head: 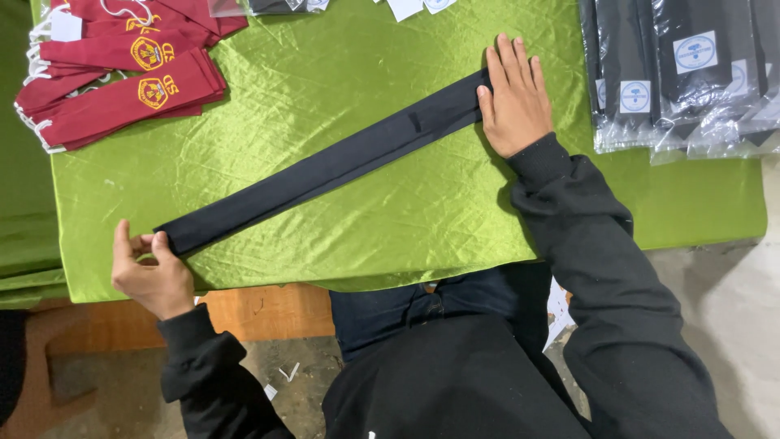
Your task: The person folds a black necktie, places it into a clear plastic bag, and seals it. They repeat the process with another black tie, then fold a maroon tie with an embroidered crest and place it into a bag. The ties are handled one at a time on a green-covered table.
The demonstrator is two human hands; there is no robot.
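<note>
the left hand sits at the near-left corner of the green cloth, thumb and fingers pinched on the lower end of the black strip. its knuckles hang just past the cloth's front edge, and the dark sleeve runs down from the wrist.

the right hand lies flat on the cloth toward its far right part, fingers spread a little and pointing away, palm pressing down the upper end of the strip. its thumb rests along the strip's edge.

the strip is a long, narrow, folded piece of black fabric. it lies flat on the cloth and runs on a slant from the near-left corner up to the right hand, pulled fairly straight between the two hands. a small dark mark shows on it a bit past its middle, toward the right hand.

at the cloth's far-left corner lies a pile of red strips with yellow emblems and white cords, well apart from the black strip. along the cloth's right end lie black pieces in clear bags with white labels, side by side, near the right hand but not touching it. at the cloth's far edge, a few white tags and another bag show, cut off by the frame.
</note>
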